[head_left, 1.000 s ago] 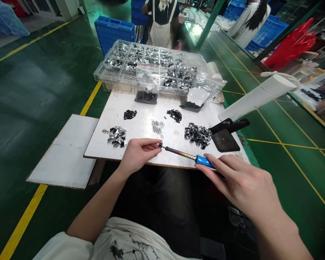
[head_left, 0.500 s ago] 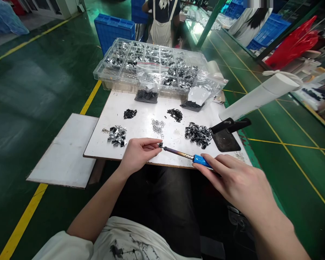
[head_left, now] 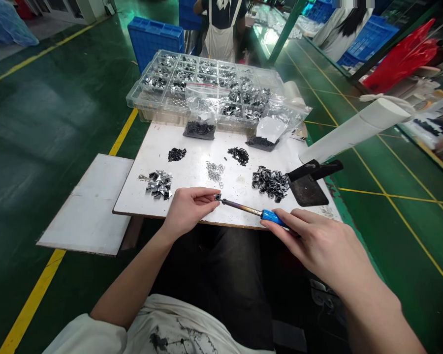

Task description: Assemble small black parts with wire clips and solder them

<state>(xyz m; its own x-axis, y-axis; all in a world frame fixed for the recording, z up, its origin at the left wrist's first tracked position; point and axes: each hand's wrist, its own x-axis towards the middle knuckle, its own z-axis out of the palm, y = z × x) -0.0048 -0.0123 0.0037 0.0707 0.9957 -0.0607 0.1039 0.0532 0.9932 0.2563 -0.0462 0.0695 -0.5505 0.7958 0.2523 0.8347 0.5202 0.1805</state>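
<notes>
Small part (head_left: 217,197) pinched, soldering iron (head_left: 246,209) close

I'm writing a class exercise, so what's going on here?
The left hand pinches a small dark part at the white table. The right hand holds a blue-handled soldering iron, its tip at that part; contact is too small to confirm. Loose piles of small pieces lie on the table, with a clear compartment box beyond them.

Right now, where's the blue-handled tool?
In the head view, the blue-handled tool is in the right hand, pointing at the small dark piece in the left hand.
</notes>
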